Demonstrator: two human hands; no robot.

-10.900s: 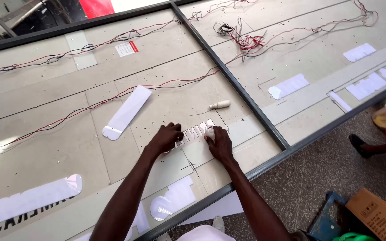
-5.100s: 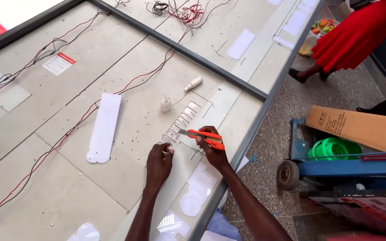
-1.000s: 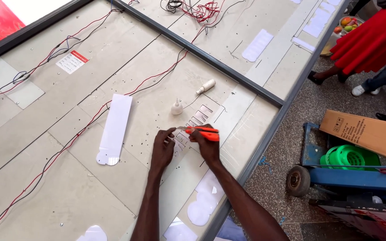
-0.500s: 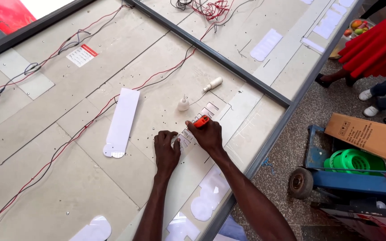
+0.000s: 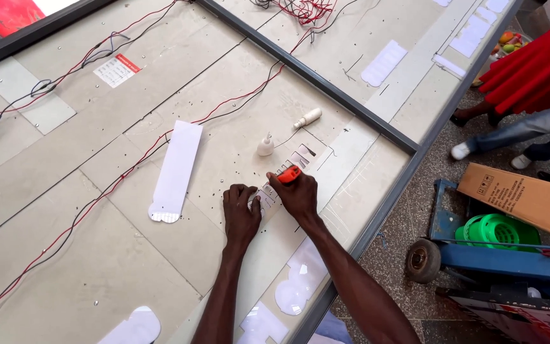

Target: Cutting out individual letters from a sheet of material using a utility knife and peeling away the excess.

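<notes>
Orange cutter (image 5: 289,174) gripped in right hand (image 5: 298,194).

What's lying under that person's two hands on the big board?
A row of small cut-out shapes in a pale sheet runs beneath the left hand and the right hand, which grips an orange cutter. The part of the row below the palms is covered.

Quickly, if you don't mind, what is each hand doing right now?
Left hand: fingers curled, pressing down on the panel, holding nothing.
Right hand: closed on an orange cutter.
</notes>
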